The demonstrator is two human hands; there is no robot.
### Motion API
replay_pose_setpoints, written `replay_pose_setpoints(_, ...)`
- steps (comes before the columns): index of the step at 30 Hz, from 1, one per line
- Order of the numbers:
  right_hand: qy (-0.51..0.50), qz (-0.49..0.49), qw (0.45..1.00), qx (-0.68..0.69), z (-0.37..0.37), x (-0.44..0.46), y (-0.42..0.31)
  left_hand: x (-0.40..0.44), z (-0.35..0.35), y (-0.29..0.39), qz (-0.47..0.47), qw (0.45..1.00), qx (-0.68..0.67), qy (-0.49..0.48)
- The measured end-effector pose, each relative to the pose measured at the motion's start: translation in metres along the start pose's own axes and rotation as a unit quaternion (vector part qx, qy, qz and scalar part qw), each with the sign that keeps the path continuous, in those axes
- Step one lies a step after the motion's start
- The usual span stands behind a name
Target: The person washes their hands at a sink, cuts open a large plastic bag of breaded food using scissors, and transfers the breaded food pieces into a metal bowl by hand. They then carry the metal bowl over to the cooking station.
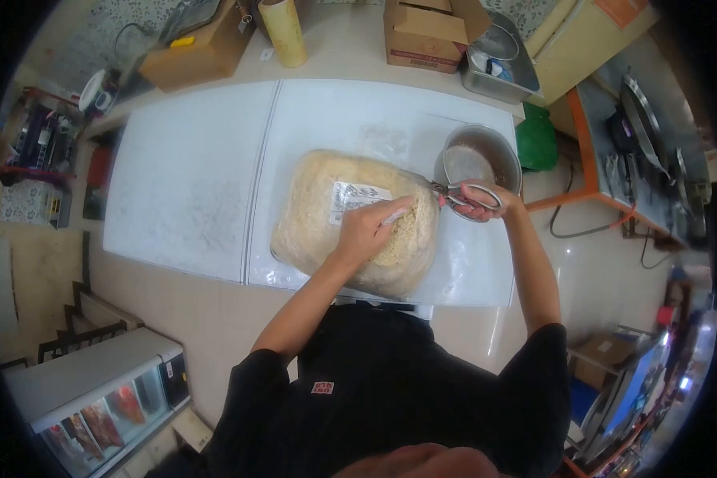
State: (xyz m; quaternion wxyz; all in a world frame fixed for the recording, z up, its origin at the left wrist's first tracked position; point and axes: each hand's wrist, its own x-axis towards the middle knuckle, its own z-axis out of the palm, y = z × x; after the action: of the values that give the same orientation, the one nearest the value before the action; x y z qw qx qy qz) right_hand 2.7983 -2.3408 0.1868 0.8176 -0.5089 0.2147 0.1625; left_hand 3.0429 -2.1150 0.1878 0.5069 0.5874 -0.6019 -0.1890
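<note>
A large plastic-wrapped bag of pale, crumbly material (307, 199) lies on the white table, with a printed label (350, 195) on its top. Its right side is cut open, and loose crumbs show there. My left hand (368, 229) is closed on the plastic film at the edge of that opening. In my right hand (478, 201) is a pair of scissors (492, 191), gripped by the handles, with the blades pointing left at the bag's upper right corner. Just behind my right hand stands a round metal pot (502, 151).
Behind the white table (187, 175) are a cardboard box (426, 40), a metal tray (502, 80) with items in it and a yellowish cylinder (284, 36). A green bin (538, 137) and an orange-edged metal counter (593, 151) stand right. A glass-fronted display case (107, 390) is at lower left.
</note>
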Motion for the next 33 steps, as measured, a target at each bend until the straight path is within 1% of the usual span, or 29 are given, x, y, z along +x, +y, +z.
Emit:
replay_pose_setpoints(1, -0.008, 0.005, 1.0, -0.005, -0.006, 0.003, 0.001, 0.0, -0.001, 0.0, 0.003, 1.0, -0.006, 0.001)
replay_pose_setpoints(4, -0.027, -0.027, 0.999, 0.026, -0.01, 0.012, 0.002, 0.0, -0.002, -0.001, 0.011, 1.0, -0.021, -0.006)
replay_pose_setpoints(7, -0.071, -0.066, 0.995, -0.006, -0.016, 0.02, 0.001, 0.0, -0.002, -0.002, 0.031, 0.999, -0.042, 0.002)
replay_pose_setpoints(10, -0.095, -0.044, 0.994, 0.036, -0.019, 0.023, -0.003, 0.001, -0.009, 0.0, 0.019, 0.999, -0.039, -0.025)
replay_pose_setpoints(13, -0.037, 0.018, 0.997, 0.073, -0.016, 0.026, -0.013, 0.0, -0.013, 0.0, -0.002, 0.998, -0.036, -0.059)
replay_pose_setpoints(15, 0.0, 0.004, 0.999, 0.051, -0.038, 0.025, 0.007, 0.005, -0.013, -0.003, 0.038, 0.998, -0.056, -0.011)
replay_pose_setpoints(16, -0.007, 0.001, 0.999, 0.046, -0.039, 0.025, 0.007, 0.005, -0.013, -0.003, 0.057, 0.996, -0.066, 0.014)
replay_pose_setpoints(17, -0.013, -0.001, 0.999, 0.041, -0.039, 0.025, 0.007, 0.004, -0.013, -0.003, 0.054, 0.995, -0.074, 0.038)
replay_pose_setpoints(19, -0.073, 0.003, 0.996, 0.04, -0.019, 0.014, -0.017, 0.005, -0.011, -0.002, 0.049, 0.991, -0.091, 0.09)
replay_pose_setpoints(22, -0.038, 0.008, 0.997, 0.063, -0.027, 0.022, -0.004, 0.005, -0.009, 0.002, 0.03, 0.995, -0.076, 0.051)
replay_pose_setpoints(25, -0.03, 0.019, 0.998, 0.053, -0.026, 0.031, -0.006, 0.007, -0.016, 0.007, 0.046, 0.998, -0.041, -0.004)
replay_pose_setpoints(28, -0.097, -0.025, 0.994, 0.034, -0.021, 0.042, -0.016, 0.006, -0.013, 0.004, 0.082, 0.996, -0.043, 0.005)
replay_pose_setpoints(33, -0.063, 0.001, 0.998, 0.006, -0.019, 0.047, -0.035, 0.007, -0.012, 0.001, 0.098, 0.995, -0.036, -0.009)
